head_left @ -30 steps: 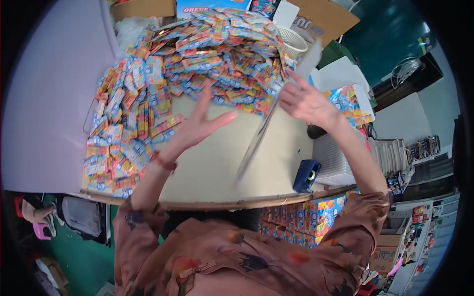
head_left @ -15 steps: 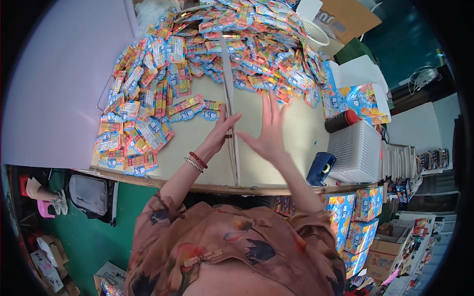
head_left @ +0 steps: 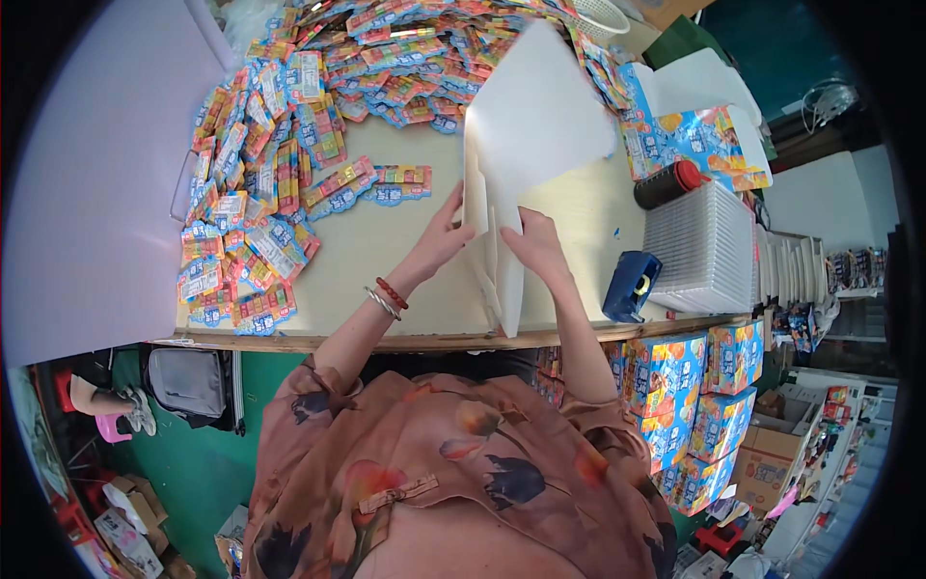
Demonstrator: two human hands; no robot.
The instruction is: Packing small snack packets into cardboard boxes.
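Fingers of the left hand [head_left: 444, 243] and right hand [head_left: 540, 246] grip opposite panels of a partly unfolded white carton [head_left: 545, 116], mid-table [head_left: 386, 275] and reaching the near edge. Uneven pulling could crease it; its far end, swinging, could drag the heaped packets [head_left: 386, 72].

White cardboard [head_left: 545, 116] now partly open

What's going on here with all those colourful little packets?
A person's left hand and right hand are on either side of a partly unfolded piece of white cardboard. Neither hand is touching the packets, which lie heaped along the back and left of the table. A blue tape dispenser sits toward the right.
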